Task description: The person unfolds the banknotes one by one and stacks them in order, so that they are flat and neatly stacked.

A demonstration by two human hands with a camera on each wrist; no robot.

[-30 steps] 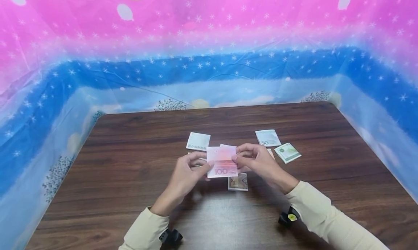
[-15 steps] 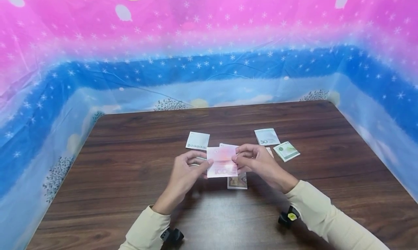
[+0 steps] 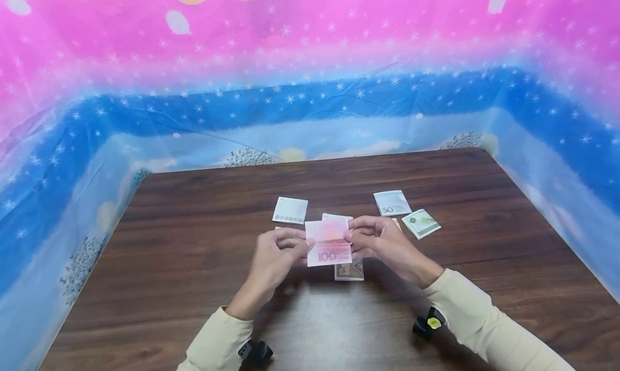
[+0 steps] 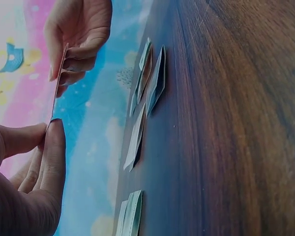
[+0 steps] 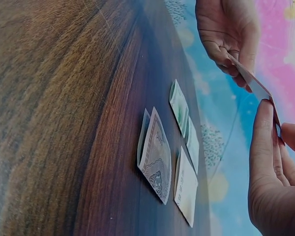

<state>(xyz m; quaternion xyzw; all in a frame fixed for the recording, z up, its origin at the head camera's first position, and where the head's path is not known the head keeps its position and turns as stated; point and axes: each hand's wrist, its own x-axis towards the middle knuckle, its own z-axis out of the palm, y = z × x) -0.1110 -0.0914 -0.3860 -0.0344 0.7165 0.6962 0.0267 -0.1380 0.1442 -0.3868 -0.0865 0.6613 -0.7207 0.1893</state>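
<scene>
In the head view a pink 100 banknote [image 3: 328, 244] with a crease across its middle is held up above the table. My left hand [image 3: 273, 260] pinches its left edge between thumb and fingers. At the opposite edge my right hand [image 3: 389, 248] pinches it the same way. Both wrist views show the banknote [image 4: 59, 86] nearly edge-on, stretched between the hands and apart from the table. Below it lies a brown folded banknote [image 3: 349, 271], partly covered. Another folded note [image 3: 334, 217] peeks out behind the pink one.
On the dark wooden table [image 3: 194, 285] lie a pale folded note [image 3: 289, 209] at the back left, a folded 50 note [image 3: 391, 203] and a green folded note [image 3: 421, 223] at the back right. A patterned cloth [image 3: 290, 128] hangs behind the table.
Both hands keep their pinch on the pink banknote. Its glare has shifted, so the printed 100 shows more plainly than half a second ago. The head view has drifted slightly.
</scene>
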